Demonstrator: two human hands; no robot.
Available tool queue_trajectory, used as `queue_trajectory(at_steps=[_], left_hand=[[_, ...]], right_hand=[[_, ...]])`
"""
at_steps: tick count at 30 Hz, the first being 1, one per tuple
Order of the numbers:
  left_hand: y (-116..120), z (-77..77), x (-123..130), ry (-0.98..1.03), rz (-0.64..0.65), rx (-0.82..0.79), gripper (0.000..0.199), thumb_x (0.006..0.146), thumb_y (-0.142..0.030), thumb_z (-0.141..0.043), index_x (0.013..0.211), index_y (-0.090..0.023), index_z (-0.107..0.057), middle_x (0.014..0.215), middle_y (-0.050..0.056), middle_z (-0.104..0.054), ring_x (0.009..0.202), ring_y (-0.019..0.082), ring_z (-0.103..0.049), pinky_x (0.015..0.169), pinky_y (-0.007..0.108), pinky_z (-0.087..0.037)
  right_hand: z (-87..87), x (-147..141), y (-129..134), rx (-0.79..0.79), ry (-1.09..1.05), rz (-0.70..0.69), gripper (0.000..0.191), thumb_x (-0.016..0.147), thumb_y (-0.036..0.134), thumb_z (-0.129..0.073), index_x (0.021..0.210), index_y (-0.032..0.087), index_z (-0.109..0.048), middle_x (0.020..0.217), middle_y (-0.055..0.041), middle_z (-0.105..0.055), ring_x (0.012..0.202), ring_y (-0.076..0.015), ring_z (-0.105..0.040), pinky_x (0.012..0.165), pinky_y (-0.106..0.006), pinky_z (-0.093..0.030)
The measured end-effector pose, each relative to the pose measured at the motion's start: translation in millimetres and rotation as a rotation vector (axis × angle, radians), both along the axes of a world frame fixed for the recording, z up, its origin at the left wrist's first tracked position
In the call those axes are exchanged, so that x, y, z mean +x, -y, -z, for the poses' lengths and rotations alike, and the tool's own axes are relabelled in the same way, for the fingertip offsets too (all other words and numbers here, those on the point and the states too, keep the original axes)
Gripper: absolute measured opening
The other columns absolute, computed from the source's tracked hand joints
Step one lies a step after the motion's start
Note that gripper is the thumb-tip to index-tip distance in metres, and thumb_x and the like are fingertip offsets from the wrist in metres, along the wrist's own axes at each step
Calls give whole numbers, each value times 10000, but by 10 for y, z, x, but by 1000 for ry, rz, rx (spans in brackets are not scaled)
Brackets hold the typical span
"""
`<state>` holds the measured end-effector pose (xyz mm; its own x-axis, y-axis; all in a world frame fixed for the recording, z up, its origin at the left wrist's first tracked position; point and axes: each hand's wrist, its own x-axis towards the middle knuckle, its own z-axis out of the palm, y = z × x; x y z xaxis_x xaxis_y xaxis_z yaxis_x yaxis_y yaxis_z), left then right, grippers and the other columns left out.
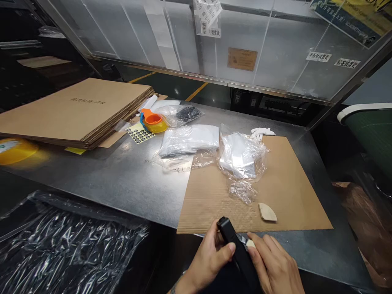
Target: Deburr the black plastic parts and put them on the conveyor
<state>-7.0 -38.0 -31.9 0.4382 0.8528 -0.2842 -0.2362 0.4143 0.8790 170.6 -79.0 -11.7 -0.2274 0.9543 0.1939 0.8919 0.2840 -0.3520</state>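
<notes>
My left hand (212, 257) is wrapped round a long black object (237, 249), its thumb lying across the top face. The object is held tilted at the near edge of the bench, and its lower end runs out of view. With pinched fingers, my right hand (274, 261) presses a small whitish piece (250, 243) against the black object's right side. A shiny clear or silvery bit (242, 238) shows beside that piece; its kind is unclear. Just beyond my hands, a cream-coloured wedge-shaped pad (267, 212) lies on a cardboard sheet (288, 183).
Bags of white sleeves (191, 141) and a clear plastic bag (240, 157) lie on the metal bench (131, 175). An orange-and-yellow tape roll (154, 120), stickers (140, 133) and stacked cardboard (76, 110) are at left. Black plastic lining (70, 241) is at lower left.
</notes>
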Motion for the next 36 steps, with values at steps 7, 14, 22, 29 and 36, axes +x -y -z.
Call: queue_trajectory(at_steps=[7,14,22,29,36], left_hand=[[13,-5,-2,-4,15,-10,457,745,-476,-618,1023,-157,-444,769,-9,-503,638,104,-461,582,244,-403],[15,13,4,49,59,-8,509,725,-511,-614,1042,-158,-429,826,37,-532,681,142,-502,593,272,-420],[27,10,21,59,46,-32,456,740,-497,-601,1003,-155,-450,823,32,-521,673,135,-504,564,261,-421],[61,15,13,50,64,-64,513,709,-510,-632,1017,-147,-440,795,26,-534,659,124,-477,576,262,-406],[61,16,14,54,69,-56,500,703,-509,-642,998,-154,-449,774,17,-524,645,118,-476,569,255,-401]], right_hand=[[24,-10,-13,0,7,0,295,949,321,-337,1083,214,-577,748,-29,-625,664,-154,-621,543,-226,-477],[144,31,-86,-136,-79,80,322,953,354,-314,901,242,-611,724,-25,-640,664,-161,-629,558,-224,-469],[-32,22,-67,-103,-179,13,296,950,322,-335,1046,217,-594,791,-42,-652,710,-172,-627,603,-253,-491],[-40,-1,-64,-54,-84,-39,285,947,296,-352,1102,201,-571,784,-40,-640,704,-171,-622,586,-251,-485],[-66,6,-58,3,-28,-34,280,949,302,-345,1093,207,-566,760,-30,-631,679,-156,-622,555,-227,-464]])
